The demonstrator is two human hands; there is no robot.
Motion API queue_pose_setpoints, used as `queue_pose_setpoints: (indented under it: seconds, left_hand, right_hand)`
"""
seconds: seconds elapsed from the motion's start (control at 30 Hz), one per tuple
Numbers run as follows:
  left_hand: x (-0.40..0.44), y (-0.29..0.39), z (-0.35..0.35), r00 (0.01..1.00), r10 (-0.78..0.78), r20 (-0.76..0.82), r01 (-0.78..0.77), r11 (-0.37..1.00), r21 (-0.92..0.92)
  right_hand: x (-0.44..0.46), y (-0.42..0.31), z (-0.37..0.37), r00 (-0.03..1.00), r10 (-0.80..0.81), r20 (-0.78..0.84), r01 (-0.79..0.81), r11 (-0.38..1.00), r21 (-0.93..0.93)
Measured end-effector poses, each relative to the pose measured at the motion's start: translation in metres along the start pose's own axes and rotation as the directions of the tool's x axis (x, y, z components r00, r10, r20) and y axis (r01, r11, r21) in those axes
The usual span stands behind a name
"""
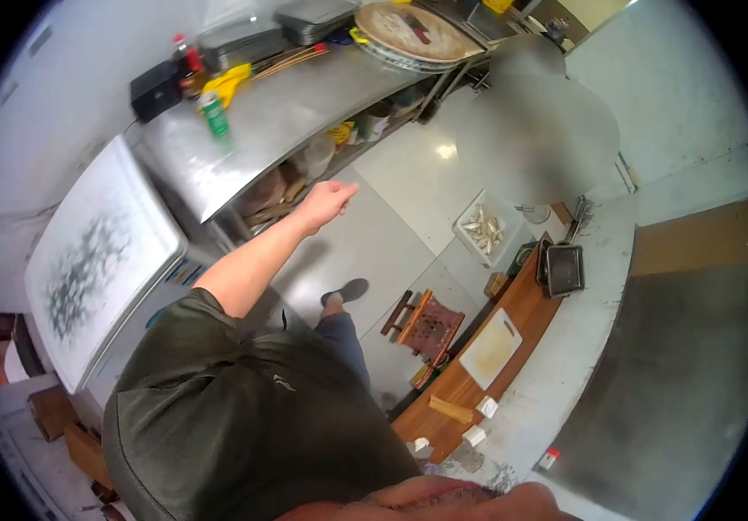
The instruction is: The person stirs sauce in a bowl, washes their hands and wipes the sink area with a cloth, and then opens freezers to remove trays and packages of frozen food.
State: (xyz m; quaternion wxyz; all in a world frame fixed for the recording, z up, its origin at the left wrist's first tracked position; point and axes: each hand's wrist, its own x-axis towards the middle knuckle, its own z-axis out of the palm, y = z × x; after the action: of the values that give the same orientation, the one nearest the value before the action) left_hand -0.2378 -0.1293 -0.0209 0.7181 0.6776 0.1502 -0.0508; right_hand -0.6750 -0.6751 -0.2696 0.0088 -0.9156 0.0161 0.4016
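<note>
My left hand [329, 207] is stretched out over the floor, beside the front of the steel table [296, 108]. Its fingers are curled in, and nothing shows in them. Close to the camera, at the bottom edge, is a patch of skin that seems to be part of my right hand [487, 505]; its fingers cannot be made out. Below my left arm are my leg and a dark shoe [352, 292]. On the steel table stand a green can [214, 115], a bottle with a red cap [188, 61] and a yellow cloth [228, 84].
A white chest [100, 260] with a dark floral pattern stands left. At right, a wooden counter [517, 304] bears a cutting board [490, 349] and black trays [562, 267]. A white bin of fish [463, 224], a reddish stool [430, 326] and a blurred person [535, 130] are beyond.
</note>
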Motion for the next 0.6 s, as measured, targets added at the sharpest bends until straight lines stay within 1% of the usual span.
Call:
queue_pose_setpoints:
  seconds: [0.03, 0.1, 0.17, 0.2, 0.23, 0.27, 0.3, 0.33, 0.37, 0.4, 0.43, 0.47, 0.5, 0.53, 0.57, 0.6]
  left_hand:
    - [0.03, 0.015, 0.018, 1.0, 0.023, 0.02, -0.023, 1.0, 0.0]
    - [0.084, 0.036, 0.041, 1.0, -0.016, 0.003, 0.017, 0.997, -0.077]
    - [0.13, 0.062, 0.06, 0.997, -0.069, -0.039, 0.062, 0.984, -0.167]
    - [0.156, 0.07, 0.067, 0.995, -0.085, -0.056, 0.072, 0.976, -0.204]
    - [0.181, 0.074, 0.071, 0.994, -0.083, -0.068, 0.066, 0.971, -0.228]
    - [0.202, 0.081, 0.074, 0.993, -0.091, -0.081, 0.068, 0.965, -0.254]
    - [0.223, 0.088, 0.079, 0.991, -0.101, -0.092, 0.072, 0.957, -0.281]
    - [0.249, 0.092, 0.083, 0.988, -0.092, -0.12, 0.053, 0.955, -0.292]
    - [0.274, 0.095, 0.087, 0.986, -0.087, -0.143, 0.04, 0.952, -0.303]
    - [0.299, 0.1, 0.092, 0.983, -0.104, -0.153, 0.052, 0.949, -0.31]
    - [0.326, 0.108, 0.098, 0.979, -0.119, -0.162, 0.063, 0.947, -0.314]
    - [0.355, 0.112, 0.106, 0.978, -0.128, -0.164, 0.064, 0.936, -0.347]
    - [0.383, 0.124, 0.119, 0.973, -0.154, -0.171, 0.072, 0.909, -0.41]
    - [0.416, 0.131, 0.129, 0.975, -0.158, -0.154, 0.081, 0.906, -0.416]
    - [0.451, 0.135, 0.139, 0.977, -0.161, -0.138, 0.089, 0.902, -0.422]
    - [0.49, 0.139, 0.151, 0.981, -0.158, -0.114, 0.091, 0.891, -0.445]
  right_hand:
    - [0.02, -0.008, -0.021, 0.998, 0.043, 0.051, -0.048, 0.993, 0.108]
    - [0.076, -0.013, -0.082, 0.999, 0.022, 0.049, -0.031, 0.98, 0.197]
    - [0.146, -0.008, -0.149, 0.991, -0.124, -0.059, 0.13, 0.984, 0.12]
    - [0.187, 0.001, -0.183, 0.922, -0.327, -0.207, 0.31, 0.944, -0.111]
    - [0.229, 0.011, -0.216, 0.796, -0.504, -0.335, 0.381, 0.848, -0.369]
    - [0.274, 0.019, -0.257, 0.696, -0.547, -0.465, 0.346, 0.823, -0.45]
    - [0.31, 0.017, -0.319, 0.633, -0.508, -0.584, 0.311, 0.858, -0.409]
    - [0.341, 0.022, -0.383, 0.711, -0.303, -0.635, 0.295, 0.948, -0.123]
    - [0.367, 0.022, -0.456, 0.753, -0.083, -0.653, 0.257, 0.95, 0.175]
    - [0.377, 0.001, -0.548, 0.713, -0.011, -0.702, 0.312, 0.9, 0.303]
    - [0.393, -0.009, -0.62, 0.808, 0.151, -0.57, 0.188, 0.85, 0.491]
    - [0.413, -0.009, -0.674, 0.807, 0.186, -0.561, 0.232, 0.773, 0.59]
    - [0.449, -0.001, -0.705, 0.823, 0.256, -0.508, 0.287, 0.585, 0.759]
    - [0.443, -0.028, -0.761, 0.777, 0.272, -0.567, 0.373, 0.527, 0.764]
    - [0.469, -0.023, -0.781, 0.788, 0.319, -0.526, 0.394, 0.396, 0.83]
    - [0.483, -0.02, -0.794, 0.769, 0.294, -0.568, 0.392, 0.485, 0.782]
